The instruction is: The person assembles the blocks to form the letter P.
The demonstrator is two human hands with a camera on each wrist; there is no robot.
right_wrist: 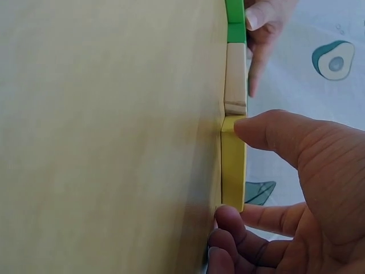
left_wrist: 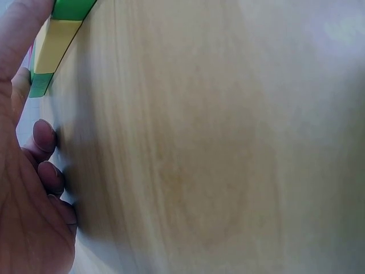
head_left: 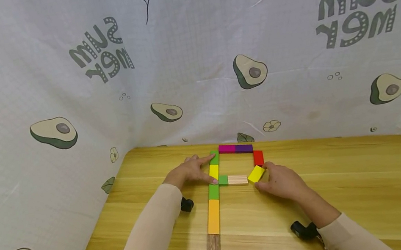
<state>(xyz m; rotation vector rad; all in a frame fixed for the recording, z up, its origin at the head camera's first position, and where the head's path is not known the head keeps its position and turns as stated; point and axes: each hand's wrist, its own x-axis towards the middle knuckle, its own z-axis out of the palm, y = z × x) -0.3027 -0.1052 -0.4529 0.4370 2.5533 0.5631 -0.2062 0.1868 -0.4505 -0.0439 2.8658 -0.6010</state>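
My right hand (head_left: pixel 284 180) pinches a yellow block (head_left: pixel 256 175) between thumb and fingers; the block lies slanted, its near end by the pale wooden block (head_left: pixel 237 179) and its far end by the red block (head_left: pixel 258 157). My left hand (head_left: pixel 189 171) spans a column of blocks from its left side. Its extended index finger touches the far green block (head_left: pixel 214 161), and the thumb rests where another yellow block (head_left: pixel 213 170) meets a green one (head_left: pixel 214 192). In the left wrist view, the other fingers (left_wrist: pixel 51 178) bend loosely beside the table surface.
The column runs nearer through an orange block (head_left: pixel 214 216) to a dark brown one (head_left: pixel 213 249). A small green block (head_left: pixel 223 180) adjoins the pale one. Magenta (head_left: pixel 226 149) and purple (head_left: pixel 244 148) blocks lie along the far side. A printed sheet (head_left: pixel 200 65) hangs behind the wooden table (head_left: pixel 348 189).
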